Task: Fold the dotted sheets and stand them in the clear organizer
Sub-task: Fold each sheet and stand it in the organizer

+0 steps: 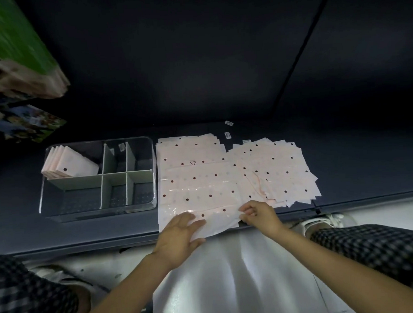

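Note:
A pale pink dotted sheet lies flat on a dark shelf, on top of a stack. My left hand holds its near edge at the left, thumb under and fingers on top. My right hand pinches the same near edge further right, and the edge is lifted slightly. A second spread of dotted sheets fans out to the right. The clear organizer stands to the left, with several folded dotted sheets upright in its back left compartment.
Grey dividers split the organizer into several compartments. Small labels lie behind the sheets. Colourful boxes hang at the upper left. The shelf's front edge runs just below the sheets; my knees flank it.

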